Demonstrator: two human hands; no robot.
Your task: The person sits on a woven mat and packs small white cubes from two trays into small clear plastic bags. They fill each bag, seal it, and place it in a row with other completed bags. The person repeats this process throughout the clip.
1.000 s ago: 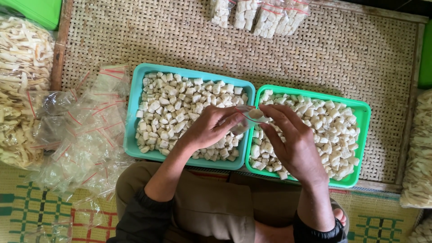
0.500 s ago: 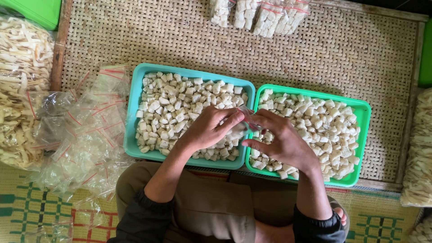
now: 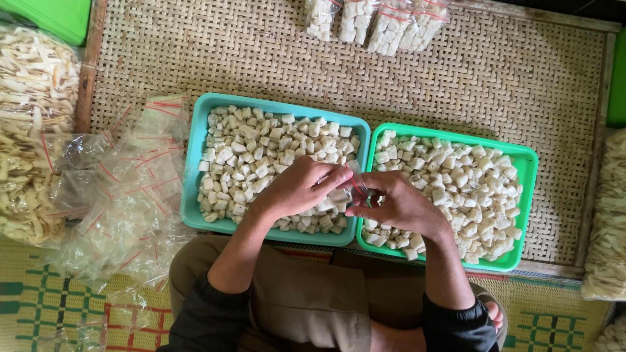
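Your left hand (image 3: 300,188) and right hand (image 3: 398,205) pinch a small clear plastic bag (image 3: 357,184) between them — held over the seam between the teal tray (image 3: 195,215) and green tray (image 3: 525,215) of white cubes (image 3: 261,150).

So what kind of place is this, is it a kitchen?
More likely a small home snack-packing spot on the floor. A woven mat holds two trays of white pieces, filled bags lie at the top, and both hands work a small clear bag.
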